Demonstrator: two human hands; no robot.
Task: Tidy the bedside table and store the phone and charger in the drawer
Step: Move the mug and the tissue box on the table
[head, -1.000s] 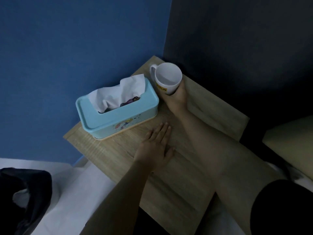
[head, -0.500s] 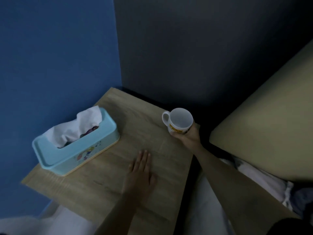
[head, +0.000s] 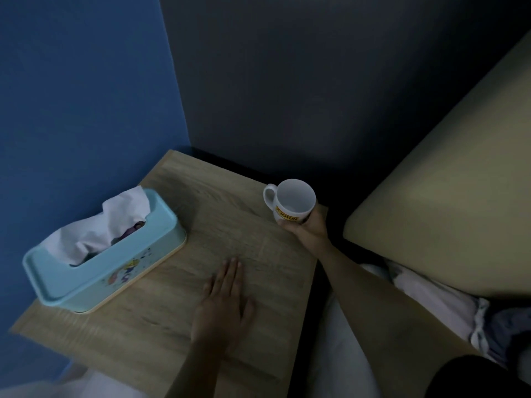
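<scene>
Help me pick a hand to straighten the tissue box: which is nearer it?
Left. The left hand lies flat on the table beside the tissue box, not touching it; the right hand grips the mug near the table's opposite edge.

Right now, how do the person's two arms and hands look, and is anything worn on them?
Both forearms are bare. The left hand and the right hand show no glove, ring, watch or bracelet, as far as the dim picture tells. A black sleeve covers the right upper arm at the lower right corner. The left arm is bare to the picture's edge.
</scene>
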